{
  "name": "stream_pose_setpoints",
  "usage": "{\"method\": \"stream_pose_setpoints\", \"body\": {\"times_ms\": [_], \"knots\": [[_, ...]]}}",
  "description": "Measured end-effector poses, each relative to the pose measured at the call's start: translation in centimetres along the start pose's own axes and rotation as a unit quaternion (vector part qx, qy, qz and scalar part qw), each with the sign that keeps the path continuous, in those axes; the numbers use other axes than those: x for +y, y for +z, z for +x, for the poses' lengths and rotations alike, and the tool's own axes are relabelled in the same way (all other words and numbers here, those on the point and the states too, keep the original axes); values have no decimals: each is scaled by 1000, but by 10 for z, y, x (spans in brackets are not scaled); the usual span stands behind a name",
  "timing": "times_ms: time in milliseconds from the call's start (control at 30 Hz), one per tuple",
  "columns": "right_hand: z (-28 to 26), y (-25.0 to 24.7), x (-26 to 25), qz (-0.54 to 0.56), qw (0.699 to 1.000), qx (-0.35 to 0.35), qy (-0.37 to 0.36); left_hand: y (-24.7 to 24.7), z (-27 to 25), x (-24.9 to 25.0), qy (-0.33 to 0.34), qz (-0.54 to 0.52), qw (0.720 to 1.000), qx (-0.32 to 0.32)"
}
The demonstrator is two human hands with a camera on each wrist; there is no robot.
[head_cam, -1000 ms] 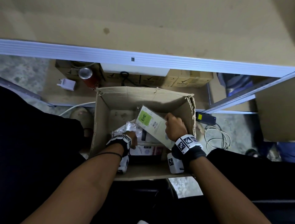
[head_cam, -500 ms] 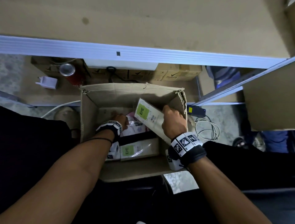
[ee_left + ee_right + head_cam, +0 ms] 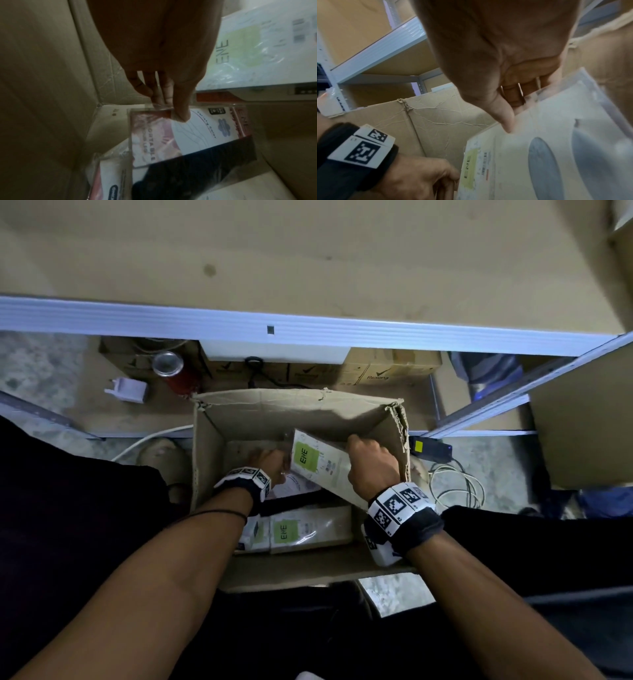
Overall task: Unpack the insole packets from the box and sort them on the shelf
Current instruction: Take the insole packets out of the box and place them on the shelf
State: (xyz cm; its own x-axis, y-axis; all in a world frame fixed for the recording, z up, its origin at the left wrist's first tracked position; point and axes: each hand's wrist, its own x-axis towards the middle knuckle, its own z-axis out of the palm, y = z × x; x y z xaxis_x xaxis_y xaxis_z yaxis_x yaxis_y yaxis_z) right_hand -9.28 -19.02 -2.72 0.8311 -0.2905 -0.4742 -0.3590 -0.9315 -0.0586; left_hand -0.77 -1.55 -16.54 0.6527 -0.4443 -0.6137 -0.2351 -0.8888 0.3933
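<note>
An open cardboard box (image 3: pixel 260 412) stands on the floor below me. My right hand (image 3: pixel 371 462) grips a white insole packet with a green ENE label (image 3: pixel 317 460) (image 3: pixel 530 155), tilted up against the box's right wall. My left hand (image 3: pixel 270 465) (image 3: pixel 171 105) reaches into the box and pinches the top edge of a clear-wrapped pink and white packet (image 3: pixel 185 132), thumb on its front. More green-labelled packets (image 3: pixel 298 530) lie at the box's near side.
A grey-edged shelf board (image 3: pixel 308 326) spans above the box. Under it sit brown cartons (image 3: pixel 387 369), a red can (image 3: pixel 171 369) and a white plug adapter (image 3: pixel 128 390). A coil of white cable (image 3: pixel 455 484) and a black device (image 3: pixel 430 448) lie right of the box.
My left hand went deeper and further back into the box and took hold of the pink and white packet. The right hand kept hold of the green-labelled packet, raising it slightly.
</note>
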Motion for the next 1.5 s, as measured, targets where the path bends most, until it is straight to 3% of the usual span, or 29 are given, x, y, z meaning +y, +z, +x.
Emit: {"method": "stream_pose_setpoints", "body": {"times_ms": [167, 500, 767, 1000, 1233, 1500], "knots": [[-3, -14, -13, -46, 996, 44, -54, -20, -25, 1, 22, -22, 999, -18], [-29, -62, -25, -128, 970, 170, -116, -52, -77, 13, 38, -22, 999, 28], [-60, -107, -23, -136, 961, 185, -154, -108, -136, 42, 151, -9, 984, 90], [-96, -157, -20, -65, 959, 221, -168, -179, -204, 63, 188, 25, 966, 175], [-129, -223, -23, -12, 947, 248, -205, -256, -266, 77, 210, 23, 954, 214], [-127, -306, -14, 61, 932, 306, -187, -349, -307, 64, 213, -35, 939, 267]]}}
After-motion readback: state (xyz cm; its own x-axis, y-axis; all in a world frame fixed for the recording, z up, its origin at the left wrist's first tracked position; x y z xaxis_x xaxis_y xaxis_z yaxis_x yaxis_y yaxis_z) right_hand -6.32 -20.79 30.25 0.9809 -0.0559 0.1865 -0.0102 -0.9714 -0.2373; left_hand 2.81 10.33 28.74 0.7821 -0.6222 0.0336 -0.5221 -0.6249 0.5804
